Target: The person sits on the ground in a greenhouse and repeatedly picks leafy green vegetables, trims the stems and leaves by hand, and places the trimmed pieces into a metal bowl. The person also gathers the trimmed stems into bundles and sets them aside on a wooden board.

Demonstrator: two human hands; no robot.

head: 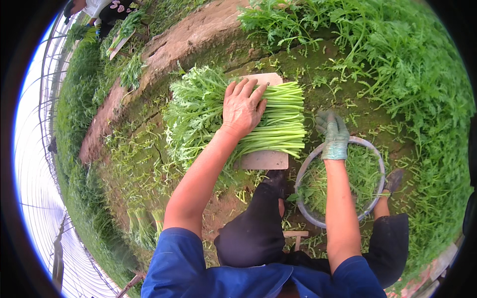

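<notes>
My bare left hand [244, 106] rests with its fingers spread on a wide pile of leafy greens [277, 119], near where leaves meet stems. The pile lies on a pale board [264, 160], leaves to the left and the even row of pale green stem ends to the right. My right hand [333, 132], in a green-grey glove, is just right of the stem ends, over the upper left part of a round tub's rim [381, 164]. It looks apart from the stems, and nothing shows in it. Loose greens lie inside the tub.
Dense growing greens [402, 56] fill the right side. Banded bundles [141, 227] lie at lower left among scattered trimmings. A small wooden piece [296, 234] is between my legs. At upper left a co-worker's gloved hand is by greens, near another board [121, 45]. Greenhouse hoops stand at far left.
</notes>
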